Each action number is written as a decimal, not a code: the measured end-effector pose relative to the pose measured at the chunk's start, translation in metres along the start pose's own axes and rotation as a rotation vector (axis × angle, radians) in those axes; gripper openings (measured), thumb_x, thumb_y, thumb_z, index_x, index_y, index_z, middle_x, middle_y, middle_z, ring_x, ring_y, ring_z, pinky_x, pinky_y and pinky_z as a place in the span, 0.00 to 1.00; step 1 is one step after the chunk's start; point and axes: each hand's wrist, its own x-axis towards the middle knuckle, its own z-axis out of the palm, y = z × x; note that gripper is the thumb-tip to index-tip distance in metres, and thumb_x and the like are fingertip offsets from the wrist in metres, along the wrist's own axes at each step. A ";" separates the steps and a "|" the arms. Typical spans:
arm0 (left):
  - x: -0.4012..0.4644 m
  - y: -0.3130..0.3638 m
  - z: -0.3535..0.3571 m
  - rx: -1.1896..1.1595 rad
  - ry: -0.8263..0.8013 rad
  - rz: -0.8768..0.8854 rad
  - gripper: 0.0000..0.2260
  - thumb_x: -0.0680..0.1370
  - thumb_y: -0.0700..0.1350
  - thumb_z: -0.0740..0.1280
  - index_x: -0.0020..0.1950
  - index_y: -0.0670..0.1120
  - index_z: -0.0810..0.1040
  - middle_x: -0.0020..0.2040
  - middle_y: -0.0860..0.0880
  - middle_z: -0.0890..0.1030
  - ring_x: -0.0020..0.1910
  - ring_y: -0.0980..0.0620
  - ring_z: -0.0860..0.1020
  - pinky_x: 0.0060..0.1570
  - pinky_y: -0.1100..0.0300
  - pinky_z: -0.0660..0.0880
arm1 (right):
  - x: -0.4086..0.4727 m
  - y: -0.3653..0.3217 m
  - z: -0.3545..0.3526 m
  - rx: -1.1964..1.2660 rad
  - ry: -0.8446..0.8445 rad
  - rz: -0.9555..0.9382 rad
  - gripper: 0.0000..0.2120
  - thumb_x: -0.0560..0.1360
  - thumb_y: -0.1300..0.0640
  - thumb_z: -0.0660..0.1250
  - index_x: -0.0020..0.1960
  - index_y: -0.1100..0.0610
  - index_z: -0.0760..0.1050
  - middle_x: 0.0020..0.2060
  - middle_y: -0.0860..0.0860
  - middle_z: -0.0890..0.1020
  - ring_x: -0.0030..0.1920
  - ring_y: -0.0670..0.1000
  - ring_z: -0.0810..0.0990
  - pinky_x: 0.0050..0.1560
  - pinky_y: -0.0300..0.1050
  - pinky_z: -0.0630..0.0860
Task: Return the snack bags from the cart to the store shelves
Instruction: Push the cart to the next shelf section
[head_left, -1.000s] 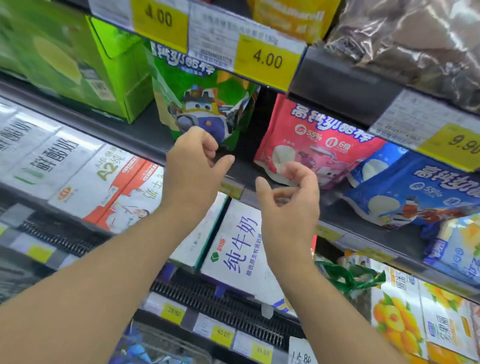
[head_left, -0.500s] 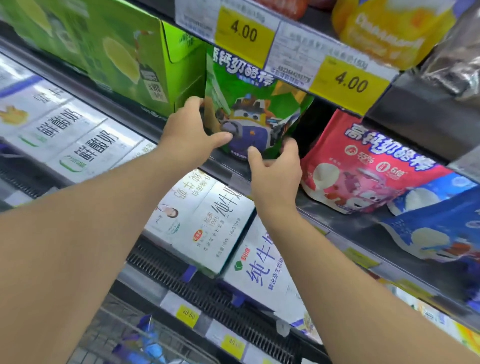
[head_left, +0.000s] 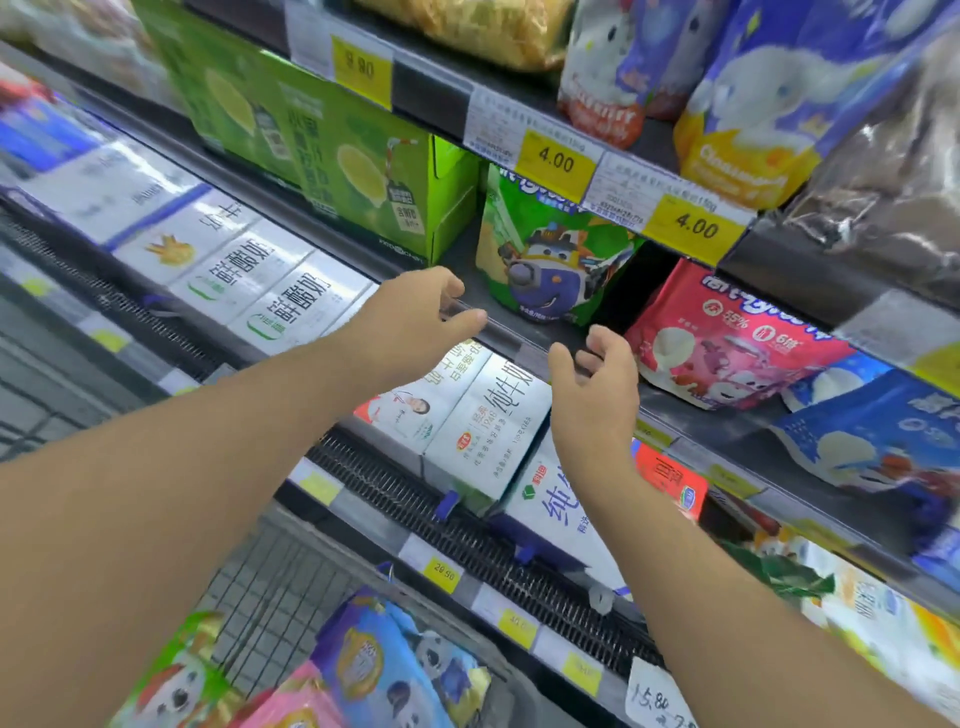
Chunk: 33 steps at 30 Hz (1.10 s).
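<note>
A green snack bag (head_left: 550, 254) with a cartoon plane stands upright on the middle shelf (head_left: 524, 340), between a green carton and a pink bag. My left hand (head_left: 410, 317) hovers at the shelf's front edge, just left of and below the bag, fingers loosely curled and empty. My right hand (head_left: 595, 384) is lower right of the bag, fingers apart, holding nothing. Neither hand touches the bag. In the wire cart (head_left: 270, 587) at the bottom lie a blue snack bag (head_left: 395, 665), a green one (head_left: 176, 680) and a pink one (head_left: 291, 701).
A green carton (head_left: 332, 161) stands left of the green bag; a pink bag (head_left: 727, 338) and blue bags (head_left: 883, 441) lie to its right. Milk cartons (head_left: 483, 421) fill the shelf below. Yellow price tags (head_left: 556, 163) line the upper shelf edge, with more bags above.
Both hands held the green bag's sides on the shelf half a second ago; they have let go and drawn back toward me. The view has tilted down, showing the cart.
</note>
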 end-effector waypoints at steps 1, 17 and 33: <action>-0.013 0.003 -0.010 0.010 -0.035 0.000 0.22 0.79 0.57 0.66 0.69 0.47 0.73 0.57 0.50 0.78 0.53 0.51 0.76 0.43 0.62 0.70 | -0.012 -0.006 -0.004 -0.022 -0.024 0.006 0.23 0.80 0.51 0.65 0.72 0.55 0.67 0.65 0.49 0.73 0.63 0.47 0.74 0.61 0.46 0.73; -0.263 0.025 -0.178 0.195 -0.264 -0.069 0.27 0.80 0.62 0.60 0.72 0.45 0.69 0.65 0.47 0.76 0.57 0.47 0.76 0.49 0.58 0.74 | -0.236 -0.137 -0.095 -0.326 -0.378 -0.007 0.25 0.80 0.46 0.63 0.71 0.60 0.68 0.66 0.55 0.75 0.63 0.54 0.75 0.60 0.46 0.69; -0.476 -0.083 -0.133 0.307 -0.360 -0.244 0.20 0.79 0.59 0.63 0.61 0.45 0.77 0.60 0.40 0.81 0.56 0.42 0.79 0.54 0.51 0.76 | -0.425 -0.052 -0.082 -0.736 -0.859 0.013 0.21 0.79 0.42 0.63 0.63 0.57 0.73 0.59 0.55 0.79 0.60 0.58 0.78 0.60 0.52 0.75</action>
